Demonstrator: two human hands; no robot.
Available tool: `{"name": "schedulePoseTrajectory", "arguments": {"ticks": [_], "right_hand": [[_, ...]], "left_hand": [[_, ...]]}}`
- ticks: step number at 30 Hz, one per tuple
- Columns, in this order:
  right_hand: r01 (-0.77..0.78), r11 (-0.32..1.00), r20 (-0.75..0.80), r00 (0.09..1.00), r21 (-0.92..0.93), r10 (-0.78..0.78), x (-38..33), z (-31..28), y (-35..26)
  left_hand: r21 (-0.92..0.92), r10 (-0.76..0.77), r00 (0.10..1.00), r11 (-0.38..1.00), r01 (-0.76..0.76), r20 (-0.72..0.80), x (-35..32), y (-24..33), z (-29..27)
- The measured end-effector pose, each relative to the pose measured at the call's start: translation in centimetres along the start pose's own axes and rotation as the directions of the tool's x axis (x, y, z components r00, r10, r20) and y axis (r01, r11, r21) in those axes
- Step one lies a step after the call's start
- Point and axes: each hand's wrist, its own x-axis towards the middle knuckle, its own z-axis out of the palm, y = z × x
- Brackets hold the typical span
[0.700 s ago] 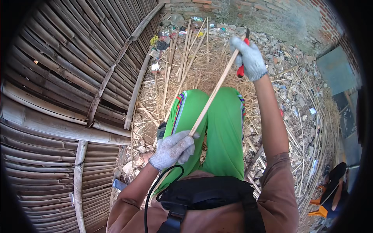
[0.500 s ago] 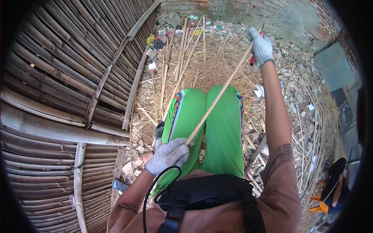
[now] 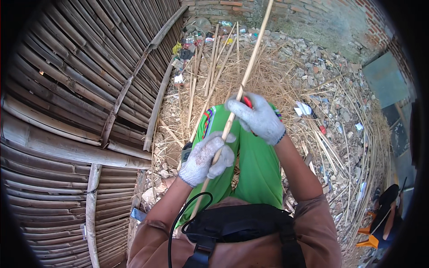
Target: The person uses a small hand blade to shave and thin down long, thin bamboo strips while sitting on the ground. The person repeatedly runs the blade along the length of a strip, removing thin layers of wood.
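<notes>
A long, pale bamboo stick [image 3: 254,56] slants up across my lap, its upper end passing out of the top of the picture. My left hand [image 3: 206,157], in a greyish-white knit glove, is wrapped around its lower part, above my left thigh. Higher along the stick is my gloved right hand [image 3: 261,118], closed on a red-handled knife [image 3: 248,102]. Its fingers also touch the stick, and the thin dark blade lies against it. Most of the knife handle is hidden by the glove. The stick's lower end runs down to the black pouch [image 3: 237,223] at my waist.
Several bamboo strips [image 3: 212,60] lie ahead on straw-covered ground [image 3: 277,71]. A bamboo-slat wall [image 3: 85,71] rises along the left, a brick wall [image 3: 304,18] at the far side. Rubble and long thin strips spread to the right, near a person [image 3: 388,214] by an orange seat [image 3: 368,241].
My right hand has come from far out at the upper right back to near my left hand. The stick's top has swung up out of view, and its lower part now extends below my left hand.
</notes>
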Motion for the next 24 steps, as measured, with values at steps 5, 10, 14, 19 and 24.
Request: {"name": "schedulePoseTrajectory", "arguments": {"ticks": [5, 10, 14, 19, 24], "right_hand": [[0.025, 0.997, -0.028, 0.999, 0.079, -0.023, -1.5, 0.0, -0.3], [0.055, 0.987, -0.022, 0.998, 0.152, -0.052, -3.0, -0.4, -0.7], [0.056, 0.978, 0.023, 0.998, 0.201, -0.062, -3.4, -0.8, -1.8], [0.064, 0.998, -0.069, 0.996, -0.010, -0.064, -3.2, -1.4, -1.7], [0.035, 0.999, -0.187, 0.982, -0.022, -0.038, -2.7, -4.5, -4.1]], "left_hand": [[-0.022, 0.008, 1.000, 1.000, -0.009, -0.022, 0.3, 0.5, 0.9], [-0.138, -0.005, 0.995, 0.990, 0.019, 0.101, 0.6, 0.2, 0.7], [-0.136, -0.015, 0.987, 0.990, 0.038, 0.161, 0.3, 0.5, 0.9], [0.238, 0.144, 0.989, 0.963, -0.130, -0.041, 1.0, 1.6, 4.3], [0.381, 0.067, 0.998, 0.923, -0.058, -0.011, 1.7, 4.0, 6.0]]}}
